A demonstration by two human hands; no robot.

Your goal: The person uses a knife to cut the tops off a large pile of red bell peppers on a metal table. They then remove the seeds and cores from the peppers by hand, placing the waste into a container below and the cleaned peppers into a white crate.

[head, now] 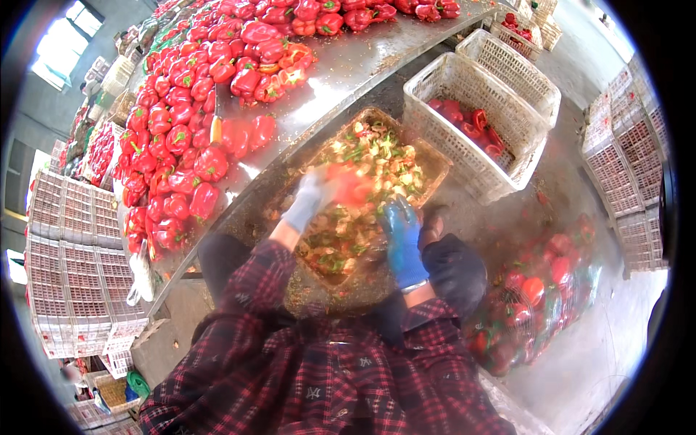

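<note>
My left hand (pixel 311 198), in a pale grey glove, holds a red bell pepper (pixel 350 186), blurred by motion, over a crate of pepper cores (pixel 443 168) between my legs. My right hand (pixel 403 239), in a blue coated glove, is at the crate's right side, above the cores; its fingers are partly bent and I cannot tell whether they hold anything. Pale cores with green stems (pixel 353 217) heap up in the crate. On the metal table (pixel 331 60) to the left lie many whole red bell peppers (pixel 179 138) and, near its edge, a yellow-orange handle (pixel 216 129).
White plastic crates stand front right, the nearer one (pixel 467 130) with red pepper pieces (pixel 473 128) inside. A clear bag of peppers (pixel 533 304) lies on the floor at right. Stacked crates line the left (pixel 76 272) and the far right (pixel 625 152).
</note>
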